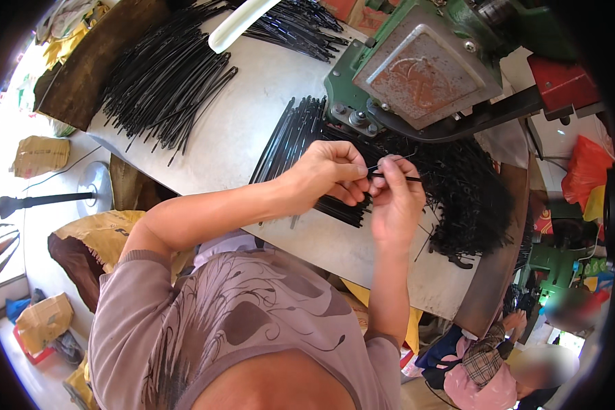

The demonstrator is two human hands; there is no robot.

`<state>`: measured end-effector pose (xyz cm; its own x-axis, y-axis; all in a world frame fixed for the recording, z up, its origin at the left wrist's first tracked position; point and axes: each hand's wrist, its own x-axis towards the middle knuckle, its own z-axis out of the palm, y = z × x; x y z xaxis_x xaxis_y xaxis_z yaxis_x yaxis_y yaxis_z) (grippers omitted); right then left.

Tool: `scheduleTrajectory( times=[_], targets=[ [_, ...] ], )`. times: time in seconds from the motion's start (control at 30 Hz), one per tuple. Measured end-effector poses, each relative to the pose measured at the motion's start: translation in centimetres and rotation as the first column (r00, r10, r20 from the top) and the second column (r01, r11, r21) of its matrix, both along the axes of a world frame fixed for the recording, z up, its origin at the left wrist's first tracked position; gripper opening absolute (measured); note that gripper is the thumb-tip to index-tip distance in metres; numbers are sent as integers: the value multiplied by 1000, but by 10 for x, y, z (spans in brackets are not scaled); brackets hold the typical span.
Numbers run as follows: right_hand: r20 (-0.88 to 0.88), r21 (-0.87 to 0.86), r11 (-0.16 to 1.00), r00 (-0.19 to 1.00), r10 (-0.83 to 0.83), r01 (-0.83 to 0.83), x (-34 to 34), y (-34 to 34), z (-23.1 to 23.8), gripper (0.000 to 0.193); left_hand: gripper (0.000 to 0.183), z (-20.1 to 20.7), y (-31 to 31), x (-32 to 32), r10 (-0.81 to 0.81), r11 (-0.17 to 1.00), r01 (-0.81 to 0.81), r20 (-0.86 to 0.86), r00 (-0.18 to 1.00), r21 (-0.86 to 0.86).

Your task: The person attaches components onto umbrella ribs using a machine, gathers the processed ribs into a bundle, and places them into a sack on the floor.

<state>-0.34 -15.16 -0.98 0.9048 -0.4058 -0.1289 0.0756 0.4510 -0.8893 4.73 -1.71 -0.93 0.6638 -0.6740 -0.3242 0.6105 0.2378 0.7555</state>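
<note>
In front of my chest both hands meet over the table. My left hand (331, 173) is closed in a pinch, with a thin dark wire (393, 162) running out from its fingertips. My right hand (398, 201) pinches a thin black rod (412, 179), whose other end reaches toward the left fingertips. Exactly how wire and rod join is hidden by the fingers. Under and left of my hands lies a bundle of straight black rods (280, 143). Beside my right hand is a tangled heap of black pieces (468, 195).
A green machine (348, 72) with a worn metal plate stands just beyond my hands. More black rods (164, 89) lie on the pale tabletop (236, 147), below a white tube (242, 24). At lower right, a person (488, 372) sits near another green machine (550, 270).
</note>
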Motion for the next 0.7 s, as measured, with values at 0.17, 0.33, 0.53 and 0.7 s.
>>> scheduleTrajectory(
  times=[0.17, 0.33, 0.53, 0.7],
  targets=[
    [-167, -95, 985, 978, 127, -145, -8, -11, -5, 12, 11, -27, 43, 36, -317, 707, -536, 884, 344, 462],
    [-171, -18, 993, 978, 116, -121, -3, -19, -11, 15, 12, -48, 79, 64, -557, 401, -719, 774, 302, 569],
    [-274, -56, 989, 954, 118, -138, 7, -17, -12, 19, 7, -29, 70, 61, -349, 539, -652, 846, 403, 533],
    [-297, -15, 952, 910, 288, -306, 31, -20, -16, 21, 20, -12, 35, 47, -206, 743, -559, 920, 332, 368]
  ],
)
